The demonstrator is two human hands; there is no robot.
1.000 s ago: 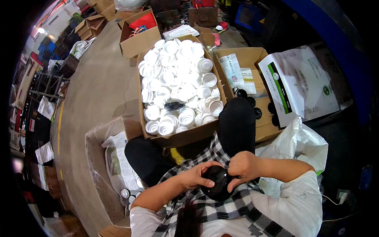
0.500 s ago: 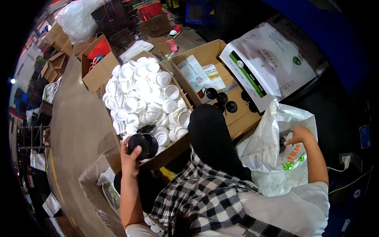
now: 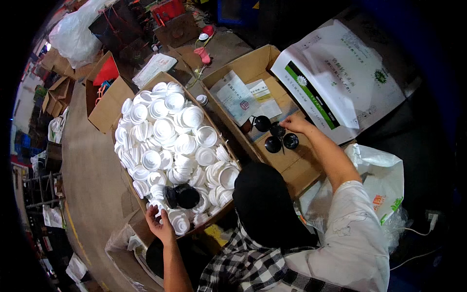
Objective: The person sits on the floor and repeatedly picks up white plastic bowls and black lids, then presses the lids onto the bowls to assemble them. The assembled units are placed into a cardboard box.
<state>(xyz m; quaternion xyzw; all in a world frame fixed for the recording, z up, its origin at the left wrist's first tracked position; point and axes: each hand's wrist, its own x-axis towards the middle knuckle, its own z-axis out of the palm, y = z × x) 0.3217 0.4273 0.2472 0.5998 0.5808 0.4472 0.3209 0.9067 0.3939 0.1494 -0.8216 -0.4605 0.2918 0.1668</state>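
My left hand (image 3: 159, 225) is at the near left edge of a carton (image 3: 206, 221) heaped with white round plastic lids (image 3: 163, 129). Its fingers are apart, beside the lids. Just beyond them, black round pieces (image 3: 188, 197) lie on top of the heap. My right hand (image 3: 297, 124) reaches into a second, shallower carton (image 3: 292, 177). Its fingertips pinch the edge of a black round piece (image 3: 278, 129). Close by are more black round pieces (image 3: 273, 144), some with thin stems showing.
Printed papers (image 3: 234, 97) lie in the second carton. A large printed white sheet (image 3: 340, 73) covers its right side. White plastic bag (image 3: 379, 170) stands by my right arm. Beyond the lids are a small open carton (image 3: 109, 109) and a white cup (image 3: 202, 100).
My left hand has let go of the black round pieces, leaving them on the white lids. My right hand has moved out of the white bag and over to the second carton.
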